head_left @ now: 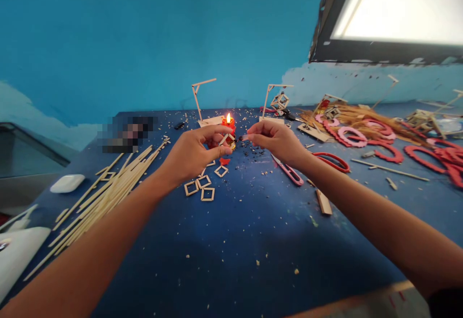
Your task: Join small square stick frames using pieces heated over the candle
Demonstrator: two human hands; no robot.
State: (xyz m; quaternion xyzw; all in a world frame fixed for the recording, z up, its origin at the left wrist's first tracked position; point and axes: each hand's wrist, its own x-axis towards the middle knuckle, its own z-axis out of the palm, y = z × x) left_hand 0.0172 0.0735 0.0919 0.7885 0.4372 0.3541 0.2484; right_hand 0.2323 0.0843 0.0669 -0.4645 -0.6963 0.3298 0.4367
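My left hand [198, 151] is closed, its thumb and fingers pinching small wooden stick pieces [226, 139] in front of a lit red candle [232, 125]. To the right of the candle, my right hand [273, 136] pinches a short pale stub with a dark tip [244, 137]; its material is hard to make out. The dark tip points toward the candle and the left hand. Several small square stick frames [207, 194] lie on the blue table [231, 250] below my left hand. Dark crumbs are scattered under the right fingertips.
Long thin sticks [104, 197] lie in a bundle at left, near a white case [67, 183]. Two stick stands [197, 101] rise behind my hands. Scissors [289, 169] lie beneath my right wrist. Red and pink rings [352, 137] and brown fibres [347, 114] are heaped at right.
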